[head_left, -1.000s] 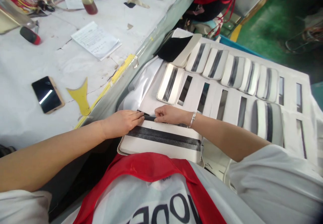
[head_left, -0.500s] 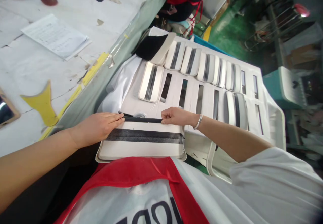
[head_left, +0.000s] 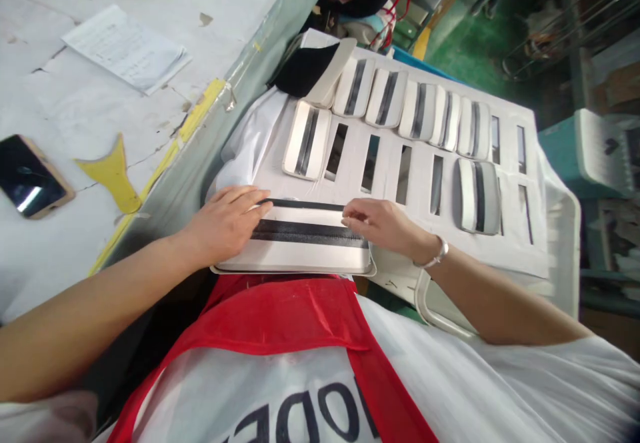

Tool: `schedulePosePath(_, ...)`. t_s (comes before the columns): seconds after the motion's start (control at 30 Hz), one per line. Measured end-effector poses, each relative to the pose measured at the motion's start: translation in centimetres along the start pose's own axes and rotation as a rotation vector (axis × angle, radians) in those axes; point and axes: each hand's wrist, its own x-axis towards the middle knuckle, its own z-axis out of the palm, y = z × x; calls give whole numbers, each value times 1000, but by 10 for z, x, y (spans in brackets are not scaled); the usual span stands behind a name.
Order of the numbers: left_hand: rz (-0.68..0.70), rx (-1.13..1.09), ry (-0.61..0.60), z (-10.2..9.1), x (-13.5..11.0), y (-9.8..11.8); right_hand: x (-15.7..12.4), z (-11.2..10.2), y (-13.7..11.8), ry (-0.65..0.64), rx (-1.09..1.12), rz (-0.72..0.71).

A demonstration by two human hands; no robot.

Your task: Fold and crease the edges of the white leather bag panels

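Close to my body lies a large cream panel with rounded corners (head_left: 310, 255), crossed by a dark band with a rough line along it. A thin black strip (head_left: 305, 204) runs along its far edge. My left hand (head_left: 227, 223) rests flat over the panel's left part, its fingers stretched out to the left end of the strip. At the strip's right end, my right hand (head_left: 373, 223) has its thumb and fingertips pinched together on it. The strip's ends are partly hidden by my fingers.
Beyond is a white slotted board (head_left: 390, 190) bearing several smaller cream panels (head_left: 353, 88) with dark bands. To the left, a worktable (head_left: 30, 96) holds papers (head_left: 125, 50), a yellow scraper-like piece (head_left: 113, 173) and a phone (head_left: 33, 176). A pale tray (head_left: 425, 303) sits at right.
My right hand has slid rightward along the black strip to near its right end. My left hand has spread further over the panel. The view has also shifted.
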Motion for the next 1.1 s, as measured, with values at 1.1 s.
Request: schedulePosePath(1.1,7,-67,129,40,-27,80,-42,117,-52,336,-395,-93)
